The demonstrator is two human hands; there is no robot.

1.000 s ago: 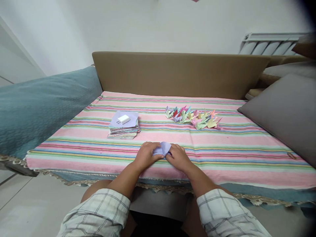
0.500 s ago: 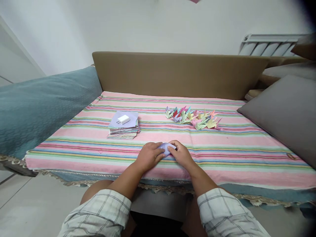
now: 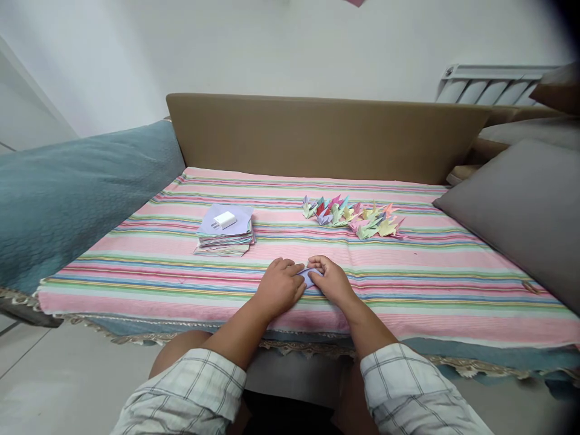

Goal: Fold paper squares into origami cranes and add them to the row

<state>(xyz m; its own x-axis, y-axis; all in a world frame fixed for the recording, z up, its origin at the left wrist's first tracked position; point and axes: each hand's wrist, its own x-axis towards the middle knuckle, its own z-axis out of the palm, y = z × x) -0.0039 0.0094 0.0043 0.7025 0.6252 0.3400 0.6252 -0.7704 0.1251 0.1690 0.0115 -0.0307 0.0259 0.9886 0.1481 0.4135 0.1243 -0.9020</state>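
A small piece of purple origami paper (image 3: 310, 278) lies folded on the striped cloth near the front edge, partly hidden under my fingers. My left hand (image 3: 281, 285) presses over its left side, fingers bent and holding it down. At its right end, my right hand (image 3: 333, 281) grips the paper between thumb and curled fingers. Beyond my hands, to the right, sits a cluster of folded paper cranes (image 3: 351, 217) in several colours. To the left stands a stack of square paper sheets (image 3: 225, 241), purple on top, with a white charger plug (image 3: 223, 220) resting on it.
The striped cloth (image 3: 136, 266) covers a sofa seat with a brown backrest (image 3: 317, 136). A blue-covered armrest (image 3: 86, 175) bounds the left side. Grey cushions (image 3: 521, 205) lean at the right, near a small brown object (image 3: 530, 287) on the cloth.
Less of the purple paper shows now, and it looks narrower. My left hand has slid slightly right over it, closer to my right hand. The view has shifted a little.
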